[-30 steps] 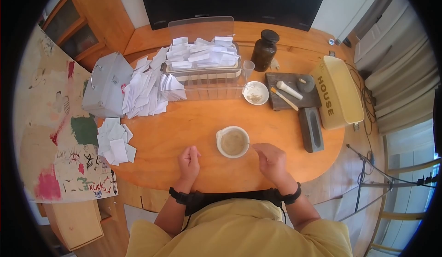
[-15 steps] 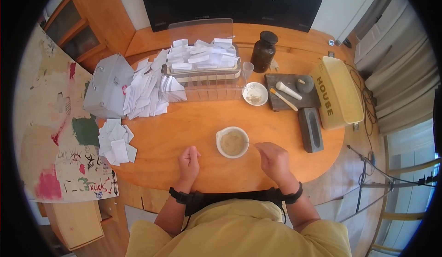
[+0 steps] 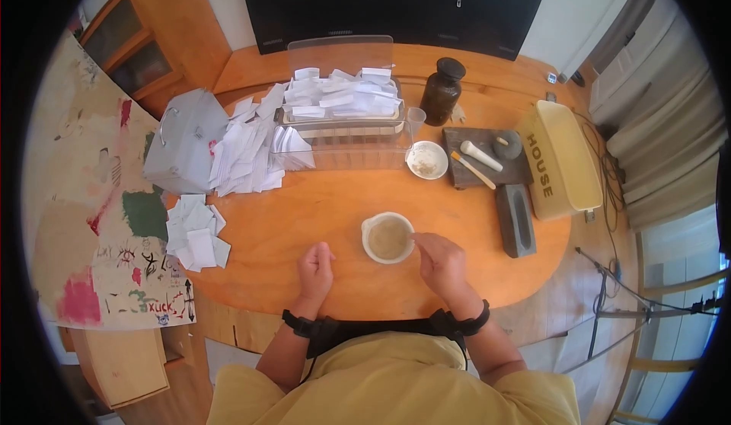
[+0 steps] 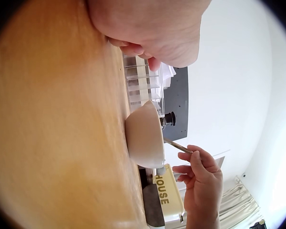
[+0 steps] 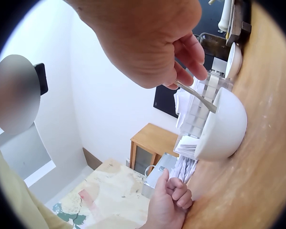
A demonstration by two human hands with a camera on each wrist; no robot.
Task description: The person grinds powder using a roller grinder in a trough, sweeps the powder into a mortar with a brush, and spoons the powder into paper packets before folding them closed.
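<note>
A white spouted bowl (image 3: 388, 238) with greyish-brown contents stands on the table in front of the person. My right hand (image 3: 440, 263) is at its right rim, thumb and fingertips pinching a slim metal utensil (image 5: 200, 98). That utensil slants down into the bowl, and its lower end is hidden by the wall. My left hand (image 3: 314, 270) rests on the tabletop left of the bowl. In the right wrist view its fingers (image 5: 180, 193) are loosely curled, the thumb lies up, and it holds nothing.
Behind are a clear box of folded papers (image 3: 343, 94), a metal case (image 3: 183, 143) and more paper slips (image 3: 199, 234). At the right stand a small dish (image 3: 426, 160), a dark board (image 3: 464, 175) with a pestle and brush, a grey trough (image 3: 518, 219), a yellow bin (image 3: 560, 158) and a dark jar (image 3: 442, 94).
My right hand first shifts slightly right, then moves left with the utensil, ending at the bowl's rim. The left hand stays on the table, and the head view shifts slightly.
</note>
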